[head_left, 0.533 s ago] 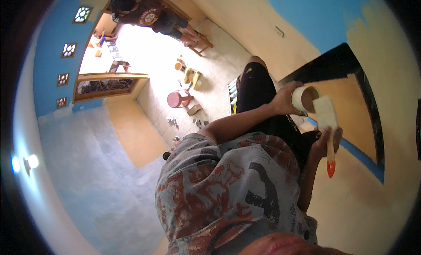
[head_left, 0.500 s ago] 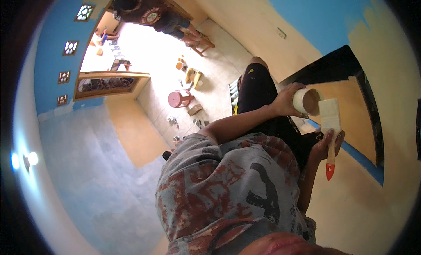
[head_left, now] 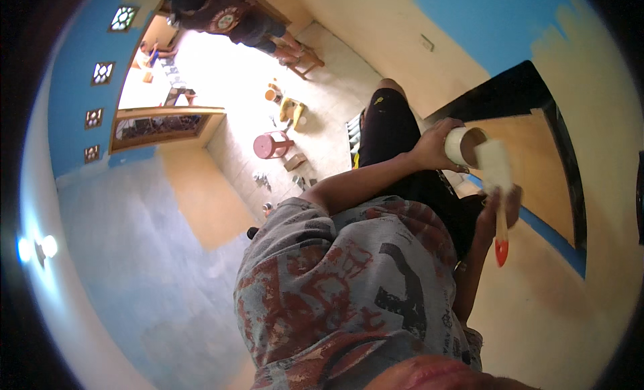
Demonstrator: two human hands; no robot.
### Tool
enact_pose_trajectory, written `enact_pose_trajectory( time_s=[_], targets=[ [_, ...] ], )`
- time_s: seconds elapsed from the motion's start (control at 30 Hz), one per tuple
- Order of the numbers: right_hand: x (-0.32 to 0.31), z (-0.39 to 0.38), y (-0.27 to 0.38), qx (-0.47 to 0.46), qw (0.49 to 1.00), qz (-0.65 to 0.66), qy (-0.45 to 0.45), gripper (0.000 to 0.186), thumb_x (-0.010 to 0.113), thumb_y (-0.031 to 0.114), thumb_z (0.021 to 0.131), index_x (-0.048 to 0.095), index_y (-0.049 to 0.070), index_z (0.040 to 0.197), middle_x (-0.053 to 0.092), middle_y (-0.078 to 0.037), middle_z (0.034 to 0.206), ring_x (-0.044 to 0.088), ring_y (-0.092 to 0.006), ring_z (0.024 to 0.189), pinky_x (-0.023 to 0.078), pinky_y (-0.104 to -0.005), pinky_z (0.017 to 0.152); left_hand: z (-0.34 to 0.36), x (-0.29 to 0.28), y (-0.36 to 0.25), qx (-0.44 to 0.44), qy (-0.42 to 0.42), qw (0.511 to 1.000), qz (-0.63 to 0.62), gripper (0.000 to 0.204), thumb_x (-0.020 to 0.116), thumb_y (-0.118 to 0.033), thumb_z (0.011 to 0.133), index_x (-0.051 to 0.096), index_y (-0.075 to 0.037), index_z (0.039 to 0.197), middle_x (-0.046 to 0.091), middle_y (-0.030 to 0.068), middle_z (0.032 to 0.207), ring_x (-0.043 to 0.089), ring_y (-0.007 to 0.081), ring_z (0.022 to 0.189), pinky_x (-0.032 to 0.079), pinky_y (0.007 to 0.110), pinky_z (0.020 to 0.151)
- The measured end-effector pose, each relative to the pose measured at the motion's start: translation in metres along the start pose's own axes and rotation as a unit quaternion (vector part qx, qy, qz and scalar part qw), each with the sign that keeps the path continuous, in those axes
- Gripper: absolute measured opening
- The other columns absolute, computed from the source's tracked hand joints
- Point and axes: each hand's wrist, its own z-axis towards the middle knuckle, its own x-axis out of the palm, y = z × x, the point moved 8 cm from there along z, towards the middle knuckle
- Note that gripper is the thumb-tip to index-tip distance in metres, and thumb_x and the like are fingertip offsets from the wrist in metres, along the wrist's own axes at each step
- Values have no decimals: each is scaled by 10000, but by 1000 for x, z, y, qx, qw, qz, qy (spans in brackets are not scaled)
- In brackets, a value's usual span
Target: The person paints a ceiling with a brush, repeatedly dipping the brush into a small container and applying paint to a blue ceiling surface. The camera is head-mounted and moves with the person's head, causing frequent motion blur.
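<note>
My left hand (head_left: 433, 145) is wrapped round a cream-coloured cup (head_left: 461, 147), tilted so that its open mouth faces right. What is inside the cup is hard to make out. My right hand (head_left: 500, 205) grips a wide paintbrush (head_left: 501, 230) by its wooden handle, which ends in a red tip. The pale bristle end is smeared by motion and overlaps the cup's rim in the picture; whether they touch I cannot tell. Beyond both hands is a tan panel (head_left: 543, 182) with a black border.
A pink stool (head_left: 270, 146), a yellow stool (head_left: 292, 113) and an orange-brown container (head_left: 272, 94) are on the tiled floor (head_left: 335, 71). Another person (head_left: 228, 17) stands on a wooden stool (head_left: 307, 62) by the bright doorway. A part-painted blue and cream wall (head_left: 463, 27) rises at the upper right.
The paintbrush has shifted slightly up and left, its bristle end now overlapping the cup's mouth. My left hand and the cup have moved slightly up and left in the picture.
</note>
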Motion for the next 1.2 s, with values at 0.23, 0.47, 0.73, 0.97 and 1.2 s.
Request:
enact_pose_trajectory(
  time_s=[0.23,0.47,0.73,0.97,1.2],
  targets=[
    [17,-2,-6,-19,986,15,166,219,603,180,920,579,-37,897,576,-140,776,590,-249,672,475,-357,604,-2,3,1,23,10,999,38,956,953,-385,478,503,-80,1265,586,130,1186,595,301,1116,487,419,949],
    [21,-2,-6,-35,980,-89,173,172,630,124,880,571,-23,813,553,-158,752,558,-300,671,461,-357,633,0,12,18,-11,46,998,38,956,948,-358,497,501,-45,1282,584,125,1242,573,263,1169,465,391,1002],
    [-3,4,-26,55,993,56,86,211,608,147,905,517,-17,808,577,-93,790,566,-184,719,478,-315,669,7,16,0,-31,31,999,24,953,967,-300,508,470,-26,1274,615,146,1198,604,247,1130,490,387,981],
    [13,-28,-76,300,803,507,-87,151,605,173,939,552,36,974,602,-75,835,622,-173,783,538,-282,671,3,13,-4,-30,11,999,44,912,961,-311,492,500,-38,1230,643,132,1133,644,261,1060,528,385,907],
    [21,-92,-124,405,551,701,-200,296,656,174,908,549,51,1155,629,-48,1033,616,-207,953,513,-323,835,-21,8,4,-8,9,998,59,907,956,-285,498,505,-13,1236,602,149,1178,588,281,1103,472,393,970]
  ],
)
